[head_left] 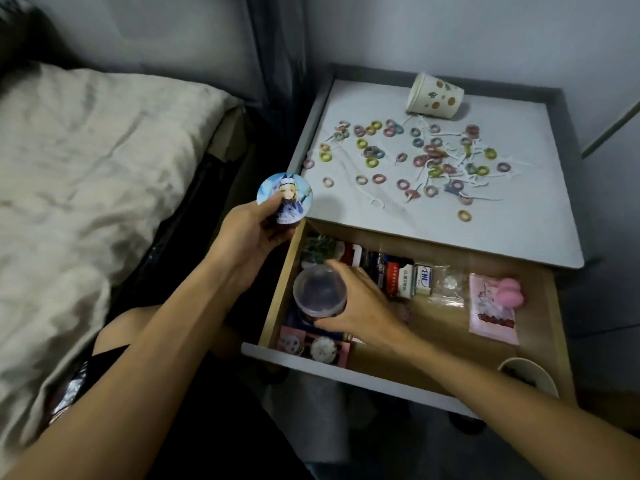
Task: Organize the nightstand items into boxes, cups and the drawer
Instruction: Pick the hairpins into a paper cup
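Head view. Grey nightstand (519,233) beside a bed with a rumpled beige cover (86,161); its drawer (436,327) stands pulled out toward the camera.

Behind the drawer, on the white top: small coloured hair ties (429,157) scattered among white floss picks (481,197). A floral paper cup (434,95) lies on its side at the far edge.

Left hand (249,233) just outside the drawer's left wall, thumb and fingers pinching a round badge (284,197) printed with a cartoon figure.

Right hand (360,306) inside the drawer at its left end, fingers curled round a clear lidded tub (319,293) with dark contents.

Along the drawer's back wall: a row of small boxes (408,277), one white with blue letters, possibly "HB", too blurred to be sure.

Drawer's right side: pink printed packet (491,308). Near right corner: a second paper cup (528,375), upright. Near left corner: pink card (313,344) carrying two round badges.
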### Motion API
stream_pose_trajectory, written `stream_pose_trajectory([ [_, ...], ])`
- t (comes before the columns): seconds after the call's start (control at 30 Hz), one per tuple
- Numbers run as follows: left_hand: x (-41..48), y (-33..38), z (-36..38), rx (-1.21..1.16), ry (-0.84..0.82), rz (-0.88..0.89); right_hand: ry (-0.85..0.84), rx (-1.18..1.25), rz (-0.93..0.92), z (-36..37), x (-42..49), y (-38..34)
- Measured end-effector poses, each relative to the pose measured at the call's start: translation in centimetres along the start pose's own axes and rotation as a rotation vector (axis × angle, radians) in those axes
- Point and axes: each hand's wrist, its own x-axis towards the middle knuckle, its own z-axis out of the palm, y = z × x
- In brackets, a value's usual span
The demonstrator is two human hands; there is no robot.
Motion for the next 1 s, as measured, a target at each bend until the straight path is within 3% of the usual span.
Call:
stream_pose_trajectory([
  [0.3,0.2,-0.1,-0.8,0.163,0.019,0.026,-0.035,-0.052,-0.067,2.3,1.4,1.1],
  [0.67,0.4,-0.5,-0.2,0.233,-0.015,-0.044,-0.157,0.074,0.025,-0.7,0.4,-0.2],
  [0.87,0.0,-0.9,0.6,0.423,-0.087,-0.066,0.094,0.159,-0.035,-4.5,0.1,-4.1],
  [1.0,-0.2,-1.2,0.8,0.490,-0.131,-0.081,0.137,0.015,-0.118,-4.5,1.4,-5.8],
])
